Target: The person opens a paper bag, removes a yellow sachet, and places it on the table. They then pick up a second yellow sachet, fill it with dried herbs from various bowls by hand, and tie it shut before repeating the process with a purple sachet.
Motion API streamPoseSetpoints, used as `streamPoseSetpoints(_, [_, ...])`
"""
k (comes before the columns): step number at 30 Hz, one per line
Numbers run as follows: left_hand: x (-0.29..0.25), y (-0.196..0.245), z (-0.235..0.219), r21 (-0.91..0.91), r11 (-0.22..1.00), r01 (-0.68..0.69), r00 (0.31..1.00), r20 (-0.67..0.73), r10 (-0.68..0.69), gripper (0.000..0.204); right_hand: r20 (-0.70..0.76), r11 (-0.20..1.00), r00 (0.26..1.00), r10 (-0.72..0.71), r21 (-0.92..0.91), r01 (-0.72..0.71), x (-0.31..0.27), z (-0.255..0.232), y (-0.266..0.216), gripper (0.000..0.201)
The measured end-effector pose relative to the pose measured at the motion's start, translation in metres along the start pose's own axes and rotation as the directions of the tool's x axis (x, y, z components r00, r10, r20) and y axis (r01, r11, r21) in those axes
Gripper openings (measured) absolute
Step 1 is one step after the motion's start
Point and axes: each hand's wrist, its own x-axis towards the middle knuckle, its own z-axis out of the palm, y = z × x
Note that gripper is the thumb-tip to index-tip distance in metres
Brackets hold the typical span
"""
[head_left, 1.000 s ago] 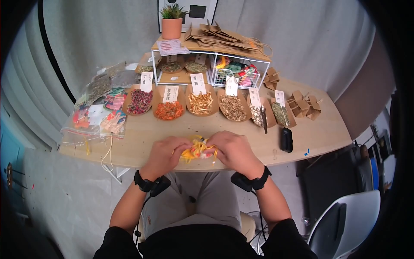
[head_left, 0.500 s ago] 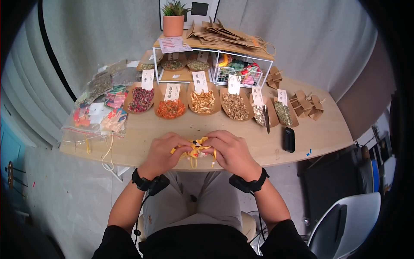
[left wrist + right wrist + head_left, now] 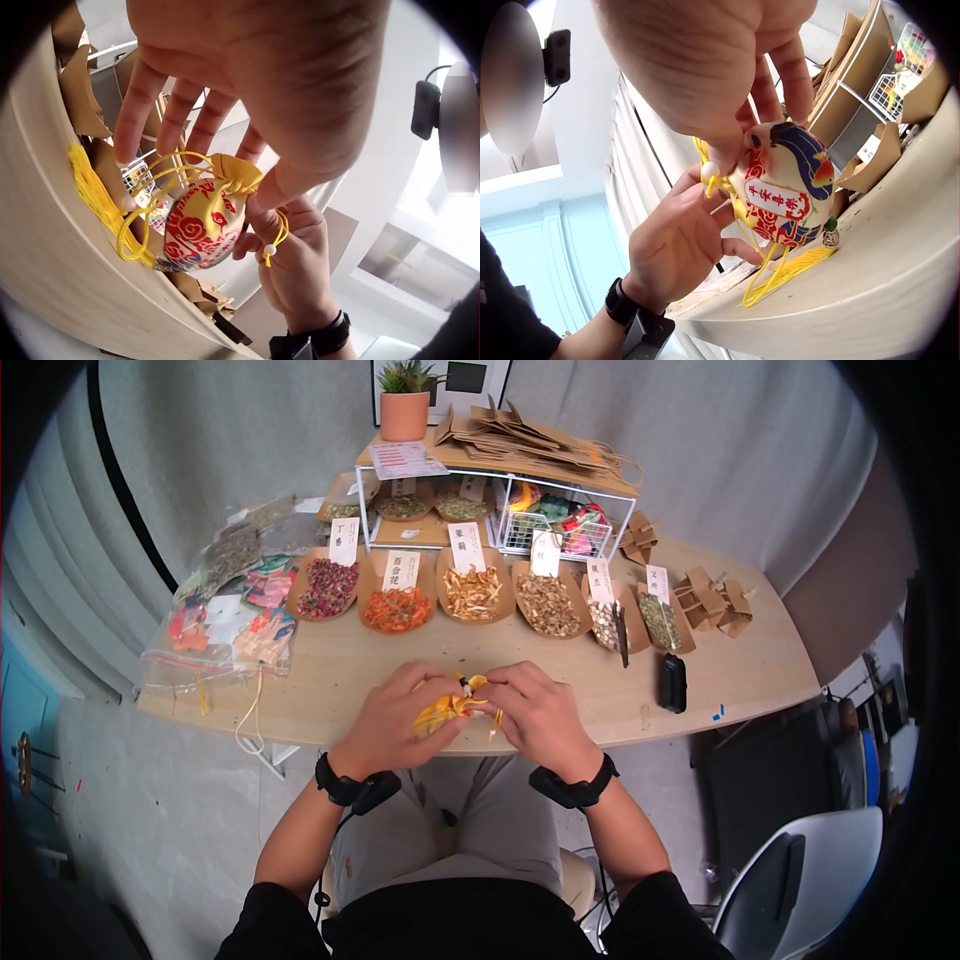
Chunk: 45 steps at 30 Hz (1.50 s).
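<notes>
A small yellow drawstring pouch (image 3: 787,187) with red and blue patterns and printed characters is held up near the table's front edge. My right hand (image 3: 540,710) pinches it near its gathered neck between thumb and fingers. My left hand (image 3: 400,710) is spread beside it, fingers extended and thumb at the neck, as the left wrist view shows. Yellow cord loops (image 3: 142,225) hang from the pouch, and a short cord end carries a white bead (image 3: 711,170). From the pouch's lower end a yellow tassel (image 3: 94,195) trails, with a green bead (image 3: 830,223) above it.
Paper trays of dried flowers and herbs, such as an orange-filled tray (image 3: 397,610), line the table beyond my hands. Plastic bags (image 3: 240,625) lie left. A black case (image 3: 673,683) sits right. Behind stands a shelf (image 3: 500,468) with folded paper bags (image 3: 540,442).
My left hand has loosened from the pouch's ruffled top, its fingers now spread out and shifted slightly right over it. My right hand stays at the pouch.
</notes>
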Motion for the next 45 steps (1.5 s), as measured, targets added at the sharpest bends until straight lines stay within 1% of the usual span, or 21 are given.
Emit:
streamPoseSetpoints(3, [-0.005,-0.02,0.0,0.125,0.991,-0.044,0.999,0.003,0.044,0.016,-0.028,1.0,0.999,-0.019,0.014,0.019,-0.003,0.001,0.002,0.02])
streamPoseSetpoints(6, [-0.006,-0.021,-0.002,0.096,0.993,-0.075,0.995,-0.064,0.081,0.019,-0.04,0.999,0.999,-0.007,0.05,0.009,-0.006,0.003,0.004,0.02])
streamPoseSetpoints(9, [-0.005,-0.017,0.003,0.065,0.986,-0.151,0.986,-0.061,0.155,0.018,-0.019,0.999,1.0,-0.01,0.052,0.011,-0.005,0.006,0.007,0.032])
streamPoseSetpoints(12, [-0.003,-0.008,-0.004,0.059,0.99,-0.128,0.991,-0.026,0.129,0.018,0.008,0.999,0.999,-0.035,0.029,0.034,-0.001,0.003,0.003,0.033])
streamPoseSetpoints(15, [-0.003,-0.007,-0.004,0.065,0.99,-0.126,0.992,-0.004,0.127,0.022,0.016,0.999,1.0,-0.025,0.043,0.024,-0.002,0.007,0.001,0.032])
streamPoseSetpoints(18, [-0.009,-0.019,0.0,0.064,0.99,-0.129,0.992,-0.001,0.129,0.024,-0.014,0.998,1.0,0.0,0.057,0.001,-0.001,0.009,-0.001,0.014])
streamPoseSetpoints(21, [-0.011,-0.018,0.001,0.065,0.991,-0.119,0.993,-0.005,0.119,0.026,-0.014,0.998,1.0,0.011,0.066,-0.01,-0.002,0.011,-0.002,0.014])
streamPoseSetpoints(24, [-0.005,-0.007,-0.004,0.144,0.986,-0.085,0.996,0.018,0.084,0.024,-0.006,0.999,1.0,0.003,0.033,-0.003,-0.002,0.011,-0.003,0.015])
streamPoseSetpoints(27, [-0.007,-0.014,-0.001,0.157,0.987,-0.047,0.998,0.051,0.039,0.024,0.015,1.0,1.0,-0.026,0.003,0.025,-0.005,0.013,0.001,0.029])
streamPoseSetpoints(33, [-0.01,-0.018,0.001,0.041,0.999,-0.017,0.998,0.053,0.015,0.027,-0.025,0.997,0.999,-0.037,0.064,0.039,-0.008,0.014,0.0,0.033])
streamPoseSetpoints(36, [-0.011,-0.017,0.002,0.028,1.0,0.001,0.999,0.05,-0.003,0.025,-0.011,0.994,1.0,-0.021,0.108,0.022,-0.009,0.012,-0.002,0.036])
streamPoseSetpoints(39, [-0.012,-0.02,0.008,-0.141,0.99,0.024,0.999,0.024,-0.021,0.025,-0.047,0.981,0.999,0.011,0.195,-0.001,-0.009,0.016,-0.003,0.038])
streamPoseSetpoints(42, [-0.012,-0.022,0.003,-0.108,0.994,0.001,0.998,0.064,0.006,0.022,-0.08,0.975,0.995,0.062,0.22,-0.043,-0.009,0.016,-0.005,0.038])
streamPoseSetpoints(45, [-0.013,-0.023,0.003,-0.164,0.986,0.039,0.999,-0.002,-0.04,0.019,-0.16,0.973,0.985,0.058,0.229,-0.02,-0.012,0.019,-0.001,0.036])
